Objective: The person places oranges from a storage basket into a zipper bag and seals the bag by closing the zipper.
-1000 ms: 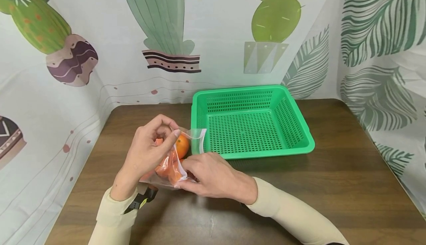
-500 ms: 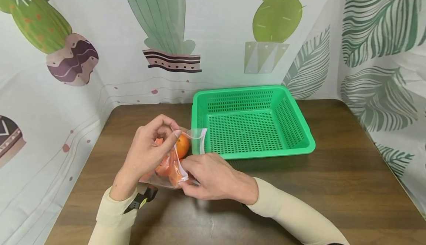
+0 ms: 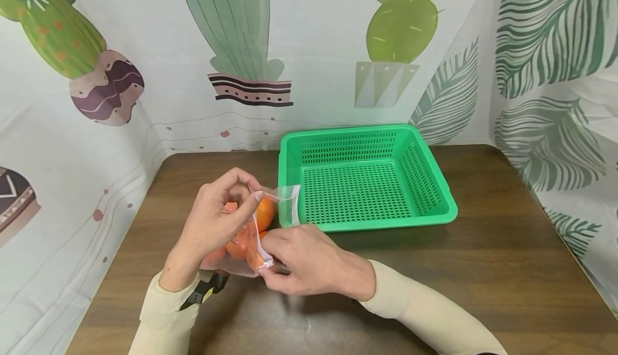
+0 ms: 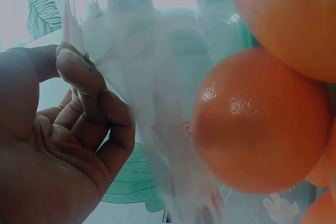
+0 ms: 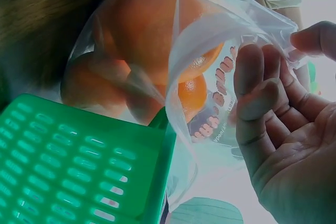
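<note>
A clear zip bag (image 3: 241,239) with several oranges (image 3: 264,214) in it sits at the left front of the green basket. My left hand (image 3: 217,207) pinches the bag's rim at the left between thumb and fingertips. At the near corner of the mouth, my right hand (image 3: 309,258) pinches the white zip edge. The mouth stands parted, and its far flap overlaps the basket's left rim. In the left wrist view a large orange (image 4: 257,124) shows beside the film. Pink lettering on the bag shows in the right wrist view, near the right hand's fingers (image 5: 252,72).
A green plastic basket (image 3: 369,222) with slotted walls stands at the back of the brown wooden table (image 3: 502,269), just right of the bag. Behind it hangs a white cloth (image 3: 318,33) printed with cacti and leaves. No fruit lies in the basket.
The right hand has shifted slightly toward the person, drawing the near corner of the bag's mouth with it. The left hand keeps its pinch almost in place.
</note>
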Demonstrator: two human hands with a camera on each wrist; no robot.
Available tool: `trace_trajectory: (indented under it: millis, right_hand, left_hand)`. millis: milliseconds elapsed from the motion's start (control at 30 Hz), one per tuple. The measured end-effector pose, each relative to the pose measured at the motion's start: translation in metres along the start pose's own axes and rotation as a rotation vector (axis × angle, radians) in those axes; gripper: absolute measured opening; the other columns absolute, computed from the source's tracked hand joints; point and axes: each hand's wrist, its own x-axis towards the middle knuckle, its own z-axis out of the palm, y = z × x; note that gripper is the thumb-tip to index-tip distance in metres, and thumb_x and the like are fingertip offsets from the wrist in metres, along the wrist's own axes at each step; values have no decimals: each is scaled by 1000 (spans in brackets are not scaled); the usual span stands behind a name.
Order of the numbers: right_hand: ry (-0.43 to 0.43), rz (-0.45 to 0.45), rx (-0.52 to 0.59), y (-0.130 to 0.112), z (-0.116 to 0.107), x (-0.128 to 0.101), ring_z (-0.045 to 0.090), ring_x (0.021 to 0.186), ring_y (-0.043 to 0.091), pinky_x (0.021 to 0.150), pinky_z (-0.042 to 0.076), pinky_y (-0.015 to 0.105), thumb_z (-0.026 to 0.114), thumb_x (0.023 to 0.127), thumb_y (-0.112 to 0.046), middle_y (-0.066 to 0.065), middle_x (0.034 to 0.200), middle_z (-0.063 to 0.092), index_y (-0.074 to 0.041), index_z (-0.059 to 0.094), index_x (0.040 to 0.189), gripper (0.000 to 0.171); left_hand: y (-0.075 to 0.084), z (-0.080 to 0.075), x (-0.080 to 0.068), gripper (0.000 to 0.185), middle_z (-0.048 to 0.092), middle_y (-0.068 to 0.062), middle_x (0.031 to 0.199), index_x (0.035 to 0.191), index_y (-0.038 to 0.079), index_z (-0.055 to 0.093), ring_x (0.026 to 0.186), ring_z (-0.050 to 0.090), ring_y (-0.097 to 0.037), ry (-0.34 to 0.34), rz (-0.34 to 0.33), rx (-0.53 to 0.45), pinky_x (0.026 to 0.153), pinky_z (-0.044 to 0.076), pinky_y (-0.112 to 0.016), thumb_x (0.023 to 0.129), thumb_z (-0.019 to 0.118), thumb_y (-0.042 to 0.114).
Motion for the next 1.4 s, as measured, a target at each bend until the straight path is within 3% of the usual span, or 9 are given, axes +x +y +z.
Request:
trace_trajectory:
  millis: [400,733,1033,1400]
  right_hand:
    - [-4,-43,3,-5,-2,1,41,64,-5,55,28,9,80,80,-21,-11,74,54,-19,58,79,23]
    - [-5,-97,0,-13,-6,0,40,66,-5,57,28,6,79,82,-23,-13,78,52,-21,56,83,23]
    - [40,-131,-6,-19,-12,-2,37,65,-5,57,24,7,79,76,-19,-14,77,45,-20,54,81,26]
    - [106,-155,114,-17,-31,-13,32,64,-6,60,23,6,77,69,-12,-10,70,42,-17,43,73,34]
  left_hand:
    - [0,-1,-2,15,57,13,62,103,20,65,48,51,-9,-14,-11,-20,47,39,-26,100,72,7]
    - [4,-9,-3,21,51,14,59,102,23,66,51,45,-8,-21,5,19,50,32,-26,96,76,5]
    - [6,-15,-5,26,48,13,61,102,23,67,52,43,-8,-43,20,23,45,29,-24,93,78,1]
    - [15,-15,-10,33,42,13,63,105,22,68,51,38,-5,-60,47,42,44,26,-21,89,72,-6]
